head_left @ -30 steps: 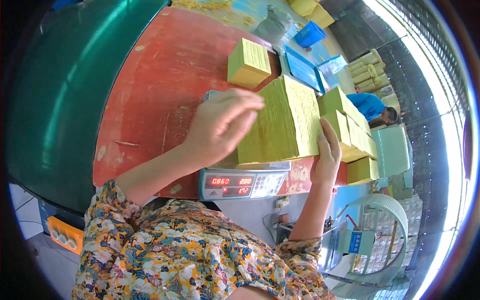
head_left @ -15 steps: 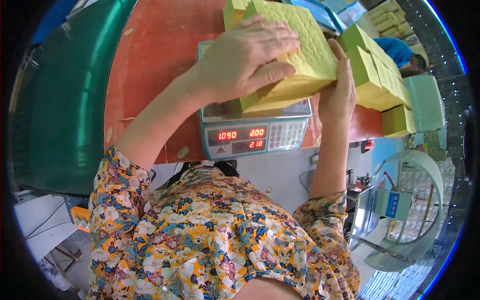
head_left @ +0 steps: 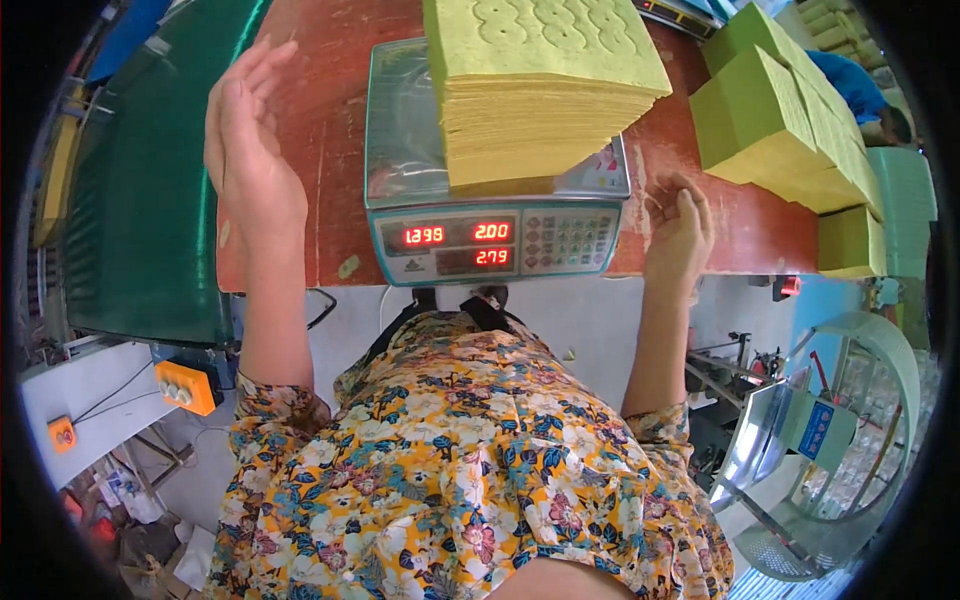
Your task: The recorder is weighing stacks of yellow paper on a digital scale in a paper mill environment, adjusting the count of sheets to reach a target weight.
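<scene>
A thick stack of yellow embossed paper sheets (head_left: 545, 125) rests on the metal pan of a digital scale (head_left: 405, 150), whose red display is lit. Left of the scale, my left hand (head_left: 255, 150) is raised over the table with its fingers stretched out, holding nothing. My right hand (head_left: 680, 230) hovers beside the scale's right front corner, its fingers loosely curled and apart, with nothing in them. Neither hand touches the stack. The stack's far end runs out of the top of the view.
Several more yellow paper stacks (head_left: 790, 130) stand on the right of the red table (head_left: 320, 110). A green sheet-like surface (head_left: 150, 200) lies along the left. An orange socket block (head_left: 187, 387) sits low at left; a round fan guard (head_left: 870, 430) stands at right. Another person's blue sleeve (head_left: 848, 88) shows behind the stacks.
Both hands have let go of the paper stack and moved apart, the left one to the left, the right one lower. The scale's lit display has changed.
</scene>
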Action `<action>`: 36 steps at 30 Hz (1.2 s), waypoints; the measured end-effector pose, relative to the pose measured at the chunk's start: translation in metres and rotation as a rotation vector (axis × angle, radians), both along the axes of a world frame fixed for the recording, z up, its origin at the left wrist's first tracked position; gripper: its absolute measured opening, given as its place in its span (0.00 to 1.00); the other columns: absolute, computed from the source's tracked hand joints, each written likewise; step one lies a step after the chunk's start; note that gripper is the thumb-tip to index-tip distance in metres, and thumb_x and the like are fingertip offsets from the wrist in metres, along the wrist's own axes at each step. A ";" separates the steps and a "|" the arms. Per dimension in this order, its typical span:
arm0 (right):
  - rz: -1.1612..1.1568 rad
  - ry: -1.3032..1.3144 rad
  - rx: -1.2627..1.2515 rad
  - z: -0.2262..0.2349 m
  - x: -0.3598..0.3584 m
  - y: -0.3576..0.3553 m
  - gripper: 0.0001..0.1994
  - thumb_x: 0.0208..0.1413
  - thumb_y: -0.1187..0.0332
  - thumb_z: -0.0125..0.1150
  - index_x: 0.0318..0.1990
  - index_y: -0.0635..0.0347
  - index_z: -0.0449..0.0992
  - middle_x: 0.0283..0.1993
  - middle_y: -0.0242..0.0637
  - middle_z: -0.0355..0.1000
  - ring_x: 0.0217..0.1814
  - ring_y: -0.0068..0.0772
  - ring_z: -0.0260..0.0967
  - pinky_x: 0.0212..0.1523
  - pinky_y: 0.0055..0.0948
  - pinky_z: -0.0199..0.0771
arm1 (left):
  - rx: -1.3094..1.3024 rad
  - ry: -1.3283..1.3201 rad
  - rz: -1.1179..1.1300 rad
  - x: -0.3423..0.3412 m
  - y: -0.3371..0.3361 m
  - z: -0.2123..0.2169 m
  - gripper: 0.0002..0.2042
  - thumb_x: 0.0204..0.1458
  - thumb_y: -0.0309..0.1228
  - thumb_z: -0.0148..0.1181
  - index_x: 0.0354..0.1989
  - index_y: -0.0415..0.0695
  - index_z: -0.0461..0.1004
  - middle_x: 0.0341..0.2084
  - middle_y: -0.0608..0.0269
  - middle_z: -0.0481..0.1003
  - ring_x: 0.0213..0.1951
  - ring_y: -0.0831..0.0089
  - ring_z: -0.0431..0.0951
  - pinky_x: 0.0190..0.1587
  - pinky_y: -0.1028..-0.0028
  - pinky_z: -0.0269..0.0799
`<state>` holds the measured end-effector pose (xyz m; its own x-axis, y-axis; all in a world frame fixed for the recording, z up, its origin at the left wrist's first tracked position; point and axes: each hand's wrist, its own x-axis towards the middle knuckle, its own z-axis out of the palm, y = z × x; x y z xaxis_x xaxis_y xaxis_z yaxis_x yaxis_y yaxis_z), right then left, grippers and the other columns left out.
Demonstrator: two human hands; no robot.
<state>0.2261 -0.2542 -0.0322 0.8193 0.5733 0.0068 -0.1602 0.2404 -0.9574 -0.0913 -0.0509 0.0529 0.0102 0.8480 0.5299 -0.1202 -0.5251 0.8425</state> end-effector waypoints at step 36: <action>-0.457 -0.077 -0.164 -0.085 -0.030 -0.036 0.11 0.62 0.71 0.50 0.48 0.66 0.73 0.34 0.32 0.73 0.33 0.24 0.71 0.34 0.22 0.74 | -0.171 -0.052 -0.346 0.054 0.181 -0.032 0.08 0.62 0.27 0.49 0.43 0.38 0.74 0.37 0.61 0.77 0.39 0.75 0.77 0.44 0.74 0.73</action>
<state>0.1966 -0.2902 -0.1175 0.9879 0.1540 0.0171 -0.0007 0.1147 -0.9934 -0.0377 0.1306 0.0207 0.2881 0.8751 0.3887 -0.3104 -0.2986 0.9025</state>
